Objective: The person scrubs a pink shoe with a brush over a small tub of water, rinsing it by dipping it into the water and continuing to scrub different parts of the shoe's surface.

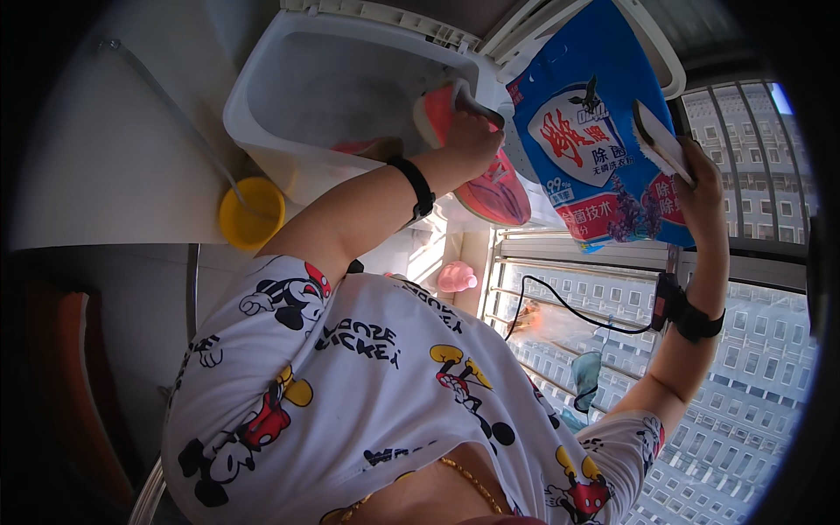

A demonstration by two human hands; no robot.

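Observation:
My left hand grips a pink sneaker over the front edge of a pale plastic tub. A red and dark item, too hidden to name, lies inside the tub. At the right, my right hand holds a white brush with a dark back, bristles turned down to the left. The brush is in front of a large blue detergent bag with a pink lower band, standing right of the tub.
A yellow bowl with a grey hose running into it is at the left. A pink bottle sits below. Barred windows line the right, with a black cable and a hanging teal item.

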